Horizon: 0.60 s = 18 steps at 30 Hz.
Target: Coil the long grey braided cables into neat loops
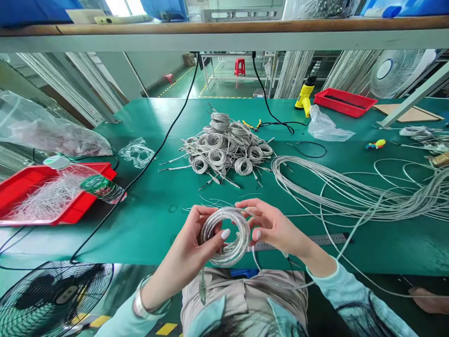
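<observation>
My left hand is wrapped round the left side of a coil of clear-sheathed silvery cable, its thumb lying across the ring. At the coil's right edge, my right hand grips the cable, with the index finger over the top and thumb bent in. A small connector-like end dangles below the coil. From the right side a loose length of cable runs down over my lap. Beyond my hands lies a heap of finished-looking small cable coils. A steel ruler lies partly behind my right hand.
Long loose cables spread across the right side of the green table. A red tray and plastic bottle are at left. Farther back stand a yellow heat gun and another red tray. A black cord hangs across.
</observation>
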Motion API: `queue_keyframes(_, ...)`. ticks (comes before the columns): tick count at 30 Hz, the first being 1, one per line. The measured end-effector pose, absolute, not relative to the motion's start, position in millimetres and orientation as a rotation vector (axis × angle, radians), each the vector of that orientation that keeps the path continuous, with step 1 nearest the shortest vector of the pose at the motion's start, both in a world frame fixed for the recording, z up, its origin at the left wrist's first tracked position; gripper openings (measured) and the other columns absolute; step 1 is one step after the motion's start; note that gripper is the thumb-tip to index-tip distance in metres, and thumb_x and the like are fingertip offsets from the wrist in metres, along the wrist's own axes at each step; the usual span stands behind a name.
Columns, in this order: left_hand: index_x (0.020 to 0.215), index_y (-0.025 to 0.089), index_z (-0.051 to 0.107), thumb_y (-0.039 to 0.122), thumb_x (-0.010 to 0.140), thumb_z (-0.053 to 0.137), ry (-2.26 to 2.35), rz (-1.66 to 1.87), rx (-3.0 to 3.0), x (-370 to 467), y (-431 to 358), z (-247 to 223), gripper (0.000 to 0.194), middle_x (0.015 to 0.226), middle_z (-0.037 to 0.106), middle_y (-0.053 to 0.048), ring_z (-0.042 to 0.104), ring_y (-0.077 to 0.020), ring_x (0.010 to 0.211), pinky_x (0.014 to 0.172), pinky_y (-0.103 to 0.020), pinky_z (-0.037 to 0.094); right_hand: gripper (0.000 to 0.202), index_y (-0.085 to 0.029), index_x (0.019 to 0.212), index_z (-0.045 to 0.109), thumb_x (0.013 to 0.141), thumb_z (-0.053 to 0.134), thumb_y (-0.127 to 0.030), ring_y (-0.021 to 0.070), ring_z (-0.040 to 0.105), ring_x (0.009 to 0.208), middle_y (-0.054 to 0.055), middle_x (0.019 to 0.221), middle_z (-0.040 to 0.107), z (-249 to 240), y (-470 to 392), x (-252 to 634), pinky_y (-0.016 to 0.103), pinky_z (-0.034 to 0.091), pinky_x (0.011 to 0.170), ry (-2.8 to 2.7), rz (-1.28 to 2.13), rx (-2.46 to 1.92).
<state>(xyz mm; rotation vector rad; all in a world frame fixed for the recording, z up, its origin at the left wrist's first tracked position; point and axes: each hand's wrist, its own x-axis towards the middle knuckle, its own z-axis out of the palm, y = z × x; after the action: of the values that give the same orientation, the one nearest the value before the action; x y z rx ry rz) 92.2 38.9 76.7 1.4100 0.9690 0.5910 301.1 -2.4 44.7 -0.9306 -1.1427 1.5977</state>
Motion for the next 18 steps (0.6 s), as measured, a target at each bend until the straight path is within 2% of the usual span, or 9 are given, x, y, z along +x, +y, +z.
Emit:
queue_keyframes(2, 0.103, 0.021, 0.043, 0.042, 0.083, 0.065, 0.987, 0.579, 1.438, 92.7, 39.2, 79.9, 0.036, 0.084, 0.058, 0.000, 0.055, -0.0123, 0.066, 0.059, -0.024, 0.048, 0.040, -0.023, 0.113, 0.061, 0.082, 0.068, -0.048, 0.0112, 0.059, 0.066, 0.005, 0.098, 0.062, 50.8, -3.9, 306.5, 0.019, 0.046, 0.046, -1.201, 1.436, -1.161)
queue_keyframes(5, 0.104, 0.021, 0.044, 0.044, 0.086, 0.060, 0.976, 0.562, 1.462, 93.1, 39.1, 82.8, 0.033, 0.079, 0.057, 0.001, 0.054, -0.0107, 0.061, 0.056, -0.023, 0.046, 0.028, -0.021, 0.099, 0.070, 0.084, 0.066, -0.045, 0.0103, 0.053, 0.059, 0.002, 0.078, 0.064, 58.9, -5.8, 310.2, 0.022, 0.042, 0.049, -1.282, 1.152, -1.381)
queue_keyframes(14, 0.100, 0.023, 0.041, 0.046, 0.091, 0.051, 0.971, 0.499, 1.525, 89.0, 39.4, 77.0, 0.027, 0.084, 0.056, 0.002, 0.055, -0.0104, 0.060, 0.053, -0.024, 0.047, 0.020, -0.022, 0.093, 0.073, 0.089, 0.060, -0.037, 0.0130, 0.054, 0.063, 0.003, 0.085, 0.070, 69.6, -3.7, 307.6, 0.027, 0.038, 0.053, -1.505, 0.918, -1.401)
queue_keyframes(18, 0.099, 0.024, 0.039, 0.046, 0.091, 0.050, 0.965, 0.483, 1.541, 88.6, 39.8, 77.1, 0.026, 0.084, 0.056, 0.003, 0.056, -0.0099, 0.058, 0.052, -0.024, 0.046, 0.020, -0.022, 0.092, 0.073, 0.088, 0.061, -0.038, 0.0122, 0.050, 0.060, 0.002, 0.080, 0.068, 71.6, -1.7, 305.4, 0.027, 0.036, 0.053, -1.503, 0.933, -1.396)
